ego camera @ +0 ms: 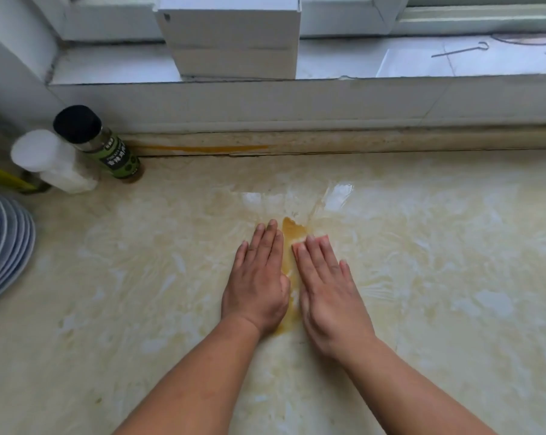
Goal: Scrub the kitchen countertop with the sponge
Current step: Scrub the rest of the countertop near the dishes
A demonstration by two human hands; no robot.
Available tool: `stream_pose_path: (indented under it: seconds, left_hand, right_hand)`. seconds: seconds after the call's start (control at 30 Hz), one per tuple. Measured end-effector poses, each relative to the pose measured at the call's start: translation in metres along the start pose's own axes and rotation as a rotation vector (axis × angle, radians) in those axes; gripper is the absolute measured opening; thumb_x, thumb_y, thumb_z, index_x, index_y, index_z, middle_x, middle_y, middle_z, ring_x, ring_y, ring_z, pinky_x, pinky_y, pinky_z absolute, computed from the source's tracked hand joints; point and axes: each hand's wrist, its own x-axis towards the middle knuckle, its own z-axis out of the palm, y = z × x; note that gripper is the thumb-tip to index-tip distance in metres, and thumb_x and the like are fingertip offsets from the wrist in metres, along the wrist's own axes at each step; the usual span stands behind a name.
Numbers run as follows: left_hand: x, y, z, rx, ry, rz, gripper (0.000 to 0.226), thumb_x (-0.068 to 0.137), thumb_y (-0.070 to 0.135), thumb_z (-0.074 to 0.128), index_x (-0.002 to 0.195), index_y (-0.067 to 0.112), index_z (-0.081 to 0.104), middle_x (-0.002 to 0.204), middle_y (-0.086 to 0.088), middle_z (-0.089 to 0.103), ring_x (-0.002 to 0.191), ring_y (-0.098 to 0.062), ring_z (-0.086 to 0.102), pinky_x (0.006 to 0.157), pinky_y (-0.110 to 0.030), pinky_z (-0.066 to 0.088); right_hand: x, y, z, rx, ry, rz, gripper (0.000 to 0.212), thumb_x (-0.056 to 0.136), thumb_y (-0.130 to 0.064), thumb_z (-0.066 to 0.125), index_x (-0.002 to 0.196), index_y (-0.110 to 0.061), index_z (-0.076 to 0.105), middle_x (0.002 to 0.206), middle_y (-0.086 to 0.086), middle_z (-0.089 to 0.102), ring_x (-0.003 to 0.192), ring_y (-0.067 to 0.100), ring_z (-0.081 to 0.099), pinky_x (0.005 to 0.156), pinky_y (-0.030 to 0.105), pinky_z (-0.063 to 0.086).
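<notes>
Both hands, left hand [256, 279] and right hand [329, 288], lie flat with fingers straight on the countertop [453, 262], flanking a yellowish stain [292, 235], probably readying to scrub; no sponge shows.

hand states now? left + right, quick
Left hand: open, flat on the glossy beige marble countertop, holding nothing.
Right hand: open, flat on the countertop, holding nothing.
</notes>
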Motion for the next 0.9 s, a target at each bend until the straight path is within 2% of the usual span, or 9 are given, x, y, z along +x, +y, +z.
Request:
stream_pose_path:
  seconds: [0.1,0.17,0.27,0.33,0.47,0.6,0.7,0.77,0.9]
  left_hand:
    - [0.0,0.001,0.004,0.004,0.027,-0.015,0.076,0.092,0.044,0.004,0.162,0.022,-0.018,0.168,0.01,-0.033,0.152,-0.006,-0.035,0.122,-0.031,-0.023]
    - [0.0,0.001,0.007,0.008,0.04,-0.023,0.075,0.095,0.045,0.006,0.162,0.022,-0.019,0.168,0.01,-0.034,0.152,-0.007,-0.035,0.122,-0.031,-0.024]
    - [0.0,0.001,0.008,0.019,0.039,-0.021,0.074,0.096,0.045,0.01,0.162,0.023,-0.016,0.169,0.009,-0.03,0.153,-0.007,-0.032,0.121,-0.031,-0.025]
    - [0.002,0.001,0.007,0.032,0.033,-0.022,0.074,0.096,0.045,0.009,0.16,0.023,-0.019,0.169,0.009,-0.032,0.152,-0.007,-0.034,0.122,-0.032,-0.024]
    - [-0.001,0.005,0.005,0.053,-0.012,-0.038,0.074,0.094,0.047,0.0,0.158,0.023,-0.029,0.163,0.009,-0.044,0.149,-0.009,-0.041,0.12,-0.034,-0.028]
    - [0.04,0.019,-0.006,-0.003,0.025,-0.017,0.074,0.095,0.044,0.002,0.16,0.023,-0.026,0.163,0.009,-0.043,0.148,-0.009,-0.043,0.121,-0.036,-0.027]
    - [0.092,0.032,-0.019,-0.008,0.02,0.033,0.072,0.105,0.04,0.02,0.164,0.021,-0.016,0.169,0.007,-0.032,0.153,-0.011,-0.034,0.126,-0.04,-0.017]
    - [0.113,0.035,-0.019,0.022,0.001,0.031,0.072,0.106,0.041,0.024,0.165,0.02,-0.013,0.171,0.006,-0.028,0.156,-0.013,-0.028,0.128,-0.042,-0.013]
    - [0.116,0.033,-0.012,0.068,-0.024,0.02,0.077,0.095,0.05,0.005,0.163,0.022,-0.018,0.169,0.006,-0.032,0.154,-0.012,-0.032,0.128,-0.043,-0.013]
  right_hand:
    - [-0.052,0.01,0.011,-0.026,0.052,-0.001,0.075,0.096,-0.025,0.042,0.164,-0.027,0.01,0.172,-0.008,0.0,0.158,0.014,-0.001,0.123,0.036,0.01]
    - [-0.053,0.016,0.014,-0.014,0.048,0.025,0.076,0.092,-0.027,0.043,0.163,-0.027,0.018,0.172,-0.007,0.008,0.158,0.014,0.005,0.12,0.037,0.015]
    - [0.014,0.02,-0.004,0.023,0.064,0.058,0.073,0.1,-0.027,0.033,0.163,-0.033,-0.003,0.169,-0.012,-0.017,0.154,0.008,-0.022,0.127,0.035,0.003]
    - [0.061,0.018,-0.023,0.049,0.052,0.115,0.069,0.104,-0.027,0.027,0.162,-0.032,-0.01,0.166,-0.013,-0.026,0.15,0.007,-0.031,0.128,0.04,-0.002]
    - [0.054,0.021,-0.02,0.02,0.059,0.093,0.07,0.103,-0.027,0.026,0.162,-0.033,-0.012,0.166,-0.013,-0.027,0.151,0.007,-0.029,0.127,0.037,-0.003]
    - [-0.003,0.035,-0.007,-0.004,0.087,0.103,0.076,0.097,-0.027,0.038,0.163,-0.034,0.001,0.17,-0.015,-0.013,0.156,0.007,-0.012,0.125,0.034,0.006]
    - [0.053,0.049,-0.037,0.036,0.078,0.174,0.071,0.104,-0.026,0.031,0.161,-0.036,-0.01,0.165,-0.017,-0.027,0.151,0.004,-0.028,0.128,0.042,0.003]
    - [0.098,0.057,-0.065,0.033,0.086,0.207,0.069,0.105,-0.026,0.029,0.162,-0.031,-0.009,0.168,-0.011,-0.023,0.153,0.009,-0.025,0.128,0.043,0.0]
    - [0.087,0.066,-0.062,0.007,0.077,0.177,0.067,0.106,-0.029,0.025,0.161,-0.034,-0.013,0.167,-0.013,-0.026,0.151,0.006,-0.029,0.128,0.04,-0.001]
